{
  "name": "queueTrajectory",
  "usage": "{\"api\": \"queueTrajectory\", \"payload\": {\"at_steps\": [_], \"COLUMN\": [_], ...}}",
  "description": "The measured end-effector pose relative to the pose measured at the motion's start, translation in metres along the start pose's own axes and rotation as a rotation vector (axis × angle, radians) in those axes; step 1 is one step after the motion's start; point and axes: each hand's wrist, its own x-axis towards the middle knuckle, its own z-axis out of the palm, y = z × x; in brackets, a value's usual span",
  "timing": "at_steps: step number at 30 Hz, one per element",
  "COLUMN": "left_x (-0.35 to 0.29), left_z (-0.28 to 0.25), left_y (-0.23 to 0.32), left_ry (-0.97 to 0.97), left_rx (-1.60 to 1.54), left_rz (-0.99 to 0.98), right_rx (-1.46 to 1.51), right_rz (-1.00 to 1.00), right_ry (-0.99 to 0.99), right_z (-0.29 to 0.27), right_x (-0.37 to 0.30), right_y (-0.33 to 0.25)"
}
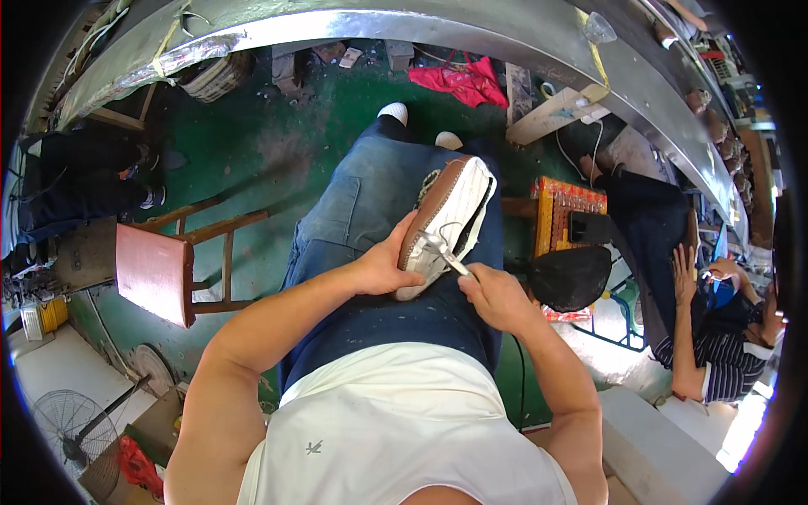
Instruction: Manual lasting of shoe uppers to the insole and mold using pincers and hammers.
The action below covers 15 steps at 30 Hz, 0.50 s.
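Note:
A brown and white shoe (443,204) lies on my lap with its white underside turned up and its long side slanting away from me. My left hand (389,263) is closed around the near end, thumb across the white part. In the fist of my right hand (498,299) is a shiny metal hand tool (454,264); its head rests on or just over the shoe's underside. Its exact kind is hard to make out. Along the right edge of the shoe, a white strip or flap stands partly away. Dark curved lines, perhaps thread, show beside the tool.
A metal-edged bench (404,27) curves across the far side. A stool (156,273) lies tipped at left. Right of my legs, a phone (589,227) and a black pouch (571,278) rest on an orange patterned seat. Another person (715,337) sits at the right. A fan (76,438) stands lower left.

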Motion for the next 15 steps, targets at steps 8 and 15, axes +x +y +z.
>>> {"api": "queueTrajectory", "payload": {"at_steps": [8, 15], "left_x": [-0.02, -0.025], "left_z": [-0.107, -0.102], "left_y": [0.092, 0.072], "left_ry": [-0.163, -0.148], "left_rx": [0.132, 0.35], "left_rz": [-0.072, -0.01], "right_rx": [0.487, 0.583], "right_rz": [0.075, 0.123], "right_ry": [0.228, 0.206], "right_z": [0.001, -0.001], "right_x": [-0.025, -0.008], "right_y": [0.02, 0.014]}}
